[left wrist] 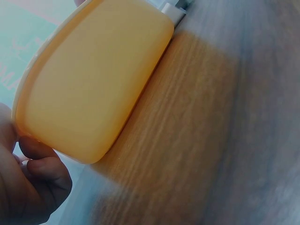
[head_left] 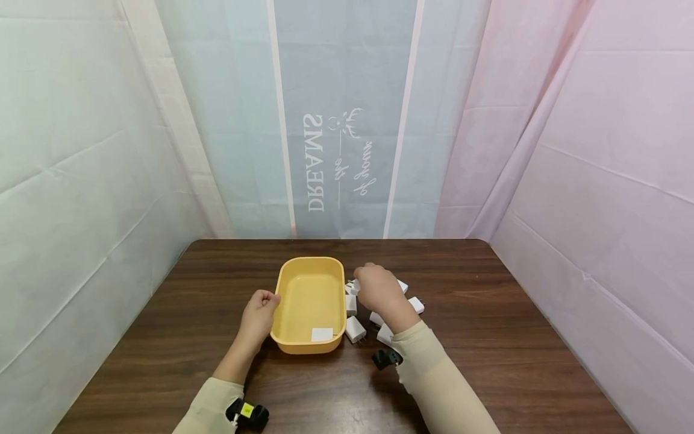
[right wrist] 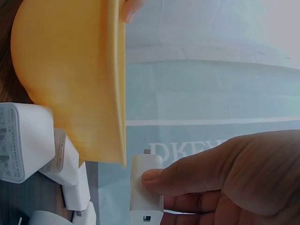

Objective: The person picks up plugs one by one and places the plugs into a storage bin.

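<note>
fingers of right hand (head_left: 378,292) pinch white usb charger (right wrist: 144,204) beside yellow tub (head_left: 308,348); left hand (head_left: 257,314) pinches rim. one charger inside (head_left: 322,334), others alongside (head_left: 355,330). seemingly pick-up stage; next move likely calls for clearing rim.

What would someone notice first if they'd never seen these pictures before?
Probably the bright yellow tub on the dark table, with one white charger inside at its near end and the left hand gripping its left rim. Next, the right hand pinching another charger, above more chargers scattered right of the tub.
</note>
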A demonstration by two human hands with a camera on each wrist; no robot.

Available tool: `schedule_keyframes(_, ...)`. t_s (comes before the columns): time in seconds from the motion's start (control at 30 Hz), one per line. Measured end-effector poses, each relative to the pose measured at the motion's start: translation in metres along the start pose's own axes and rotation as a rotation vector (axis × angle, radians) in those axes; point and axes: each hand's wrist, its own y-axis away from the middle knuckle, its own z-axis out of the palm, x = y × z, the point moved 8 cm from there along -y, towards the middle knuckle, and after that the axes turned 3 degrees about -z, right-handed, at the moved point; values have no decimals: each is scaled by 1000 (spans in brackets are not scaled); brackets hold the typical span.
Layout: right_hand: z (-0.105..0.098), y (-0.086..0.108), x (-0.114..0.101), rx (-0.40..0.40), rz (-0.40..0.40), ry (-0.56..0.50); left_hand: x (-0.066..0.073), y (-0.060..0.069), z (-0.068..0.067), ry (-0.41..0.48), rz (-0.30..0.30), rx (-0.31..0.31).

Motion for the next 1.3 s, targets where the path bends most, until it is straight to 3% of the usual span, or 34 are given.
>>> schedule_keyframes(0.37,-11,3,-12,5,-52,-16,3,0,0,11,1,-1)
schedule_keyframes(0.67,-18,3,-26,43,-140,-12,3,-1,-1,2,-5,-5)
schedule_keyframes(1.3,-10,0,-47,86,-255,47,6,-2,-1,-6,-2,-7)
